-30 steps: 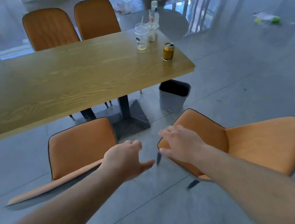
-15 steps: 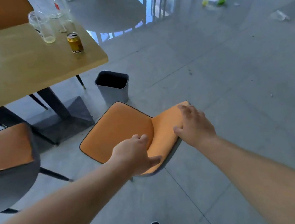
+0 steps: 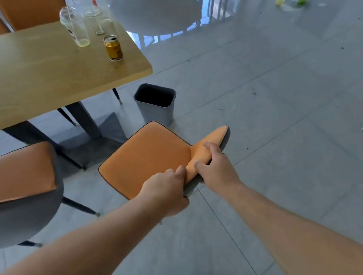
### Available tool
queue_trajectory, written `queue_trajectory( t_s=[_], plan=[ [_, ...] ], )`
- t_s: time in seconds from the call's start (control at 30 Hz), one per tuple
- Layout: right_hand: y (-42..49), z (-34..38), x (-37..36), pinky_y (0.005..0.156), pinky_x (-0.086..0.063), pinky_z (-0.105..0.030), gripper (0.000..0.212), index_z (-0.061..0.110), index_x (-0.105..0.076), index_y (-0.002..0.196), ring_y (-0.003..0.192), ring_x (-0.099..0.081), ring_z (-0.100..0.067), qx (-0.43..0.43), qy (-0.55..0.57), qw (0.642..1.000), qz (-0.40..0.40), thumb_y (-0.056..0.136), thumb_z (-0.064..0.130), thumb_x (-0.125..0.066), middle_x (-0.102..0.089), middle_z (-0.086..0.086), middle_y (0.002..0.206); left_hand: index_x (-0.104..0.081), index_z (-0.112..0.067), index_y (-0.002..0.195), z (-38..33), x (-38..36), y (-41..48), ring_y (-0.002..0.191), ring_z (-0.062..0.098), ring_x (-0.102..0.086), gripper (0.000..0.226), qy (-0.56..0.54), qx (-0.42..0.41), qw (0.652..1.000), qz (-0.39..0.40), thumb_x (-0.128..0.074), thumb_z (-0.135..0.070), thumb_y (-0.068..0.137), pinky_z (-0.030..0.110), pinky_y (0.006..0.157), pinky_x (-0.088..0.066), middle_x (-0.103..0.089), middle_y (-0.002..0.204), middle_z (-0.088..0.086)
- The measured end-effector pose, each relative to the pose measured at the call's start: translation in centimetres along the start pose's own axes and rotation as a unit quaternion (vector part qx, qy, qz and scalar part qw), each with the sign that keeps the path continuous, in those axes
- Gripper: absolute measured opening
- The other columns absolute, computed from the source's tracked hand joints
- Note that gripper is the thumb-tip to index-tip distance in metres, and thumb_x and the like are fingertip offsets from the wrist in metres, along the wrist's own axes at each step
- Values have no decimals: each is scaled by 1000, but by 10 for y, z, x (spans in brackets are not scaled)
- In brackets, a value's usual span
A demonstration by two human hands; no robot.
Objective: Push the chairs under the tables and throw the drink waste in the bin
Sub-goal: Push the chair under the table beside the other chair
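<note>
The orange chair [image 3: 145, 160], clear of the counter [image 3: 26, 75], is gripped at its backrest by both the left hand [image 3: 168, 191] and right hand [image 3: 214, 165], and the bin [image 3: 158, 107] (just beyond the seat) could be struck if it is pushed straight ahead.

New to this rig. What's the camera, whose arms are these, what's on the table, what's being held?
There is no robot here. One wide-angle camera sits on a person's head, looking forward and down at their bare arms. The left hand and right hand both grip the backrest of an orange chair standing out from the wooden table. On the table stand a gold can, a clear cup and a bottle. A grey bin stands on the floor beside the table.
</note>
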State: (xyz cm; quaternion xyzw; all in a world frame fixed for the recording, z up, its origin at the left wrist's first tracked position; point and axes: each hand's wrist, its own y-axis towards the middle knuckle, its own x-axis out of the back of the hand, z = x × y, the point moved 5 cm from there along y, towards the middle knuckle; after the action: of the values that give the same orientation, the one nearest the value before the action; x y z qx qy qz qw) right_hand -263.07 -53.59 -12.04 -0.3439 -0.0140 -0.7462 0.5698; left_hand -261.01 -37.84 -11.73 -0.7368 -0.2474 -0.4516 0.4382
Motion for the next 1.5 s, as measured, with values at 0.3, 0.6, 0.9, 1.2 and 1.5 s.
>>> queue_trajectory(
  t_s=[0.3, 0.6, 0.9, 1.2, 1.5],
  plan=[
    [4, 81, -145, 93, -56, -47, 78, 34, -25, 159, 109, -65, -28, -9, -24, 996, 87, 93, 40, -65, -54, -11, 136, -42, -32, 137, 160, 14, -33, 75, 20, -59, 43, 30, 51, 998, 11, -58, -25, 98, 34, 54, -46, -53, 98, -2],
    [15, 151, -242, 90, -52, -41, 95, 32, -17, 162, 114, -62, -27, 12, -132, 984, 122, 88, 71, -63, -58, -9, 140, -39, -37, 147, 300, 44, -45, 74, 20, -58, 50, 35, -1, 999, -19, -55, -24, 102, 33, 53, -46, -57, 104, -2],
    [28, 190, -273, 88, -46, -35, 105, 31, -8, 164, 131, -51, -30, 46, -182, 972, 143, 86, 71, -66, -46, -10, 155, -39, -38, 148, 358, 70, -43, 76, 21, -59, 48, 66, -35, 994, -73, -55, -29, 103, 34, 59, -55, -61, 106, -1],
    [16, 221, -261, 69, -48, -36, 85, 28, -41, 153, 95, -59, -23, 102, -576, 799, 140, 90, 85, -36, -65, -2, 114, -49, -33, 134, 444, 21, -131, 100, 20, -57, 58, 36, 117, 992, -26, -72, -56, 86, 36, 79, -51, -60, 117, -4],
    [-1, 252, -308, 86, -47, -39, 41, 38, -61, 125, 107, -53, -20, 255, -561, 747, 248, 87, 48, -52, -55, 5, 114, -54, -33, 107, 537, -2, -235, 77, 12, -61, 23, 30, 183, 977, -104, -63, -47, 92, 29, 68, -53, -59, 90, -13]
  ],
)
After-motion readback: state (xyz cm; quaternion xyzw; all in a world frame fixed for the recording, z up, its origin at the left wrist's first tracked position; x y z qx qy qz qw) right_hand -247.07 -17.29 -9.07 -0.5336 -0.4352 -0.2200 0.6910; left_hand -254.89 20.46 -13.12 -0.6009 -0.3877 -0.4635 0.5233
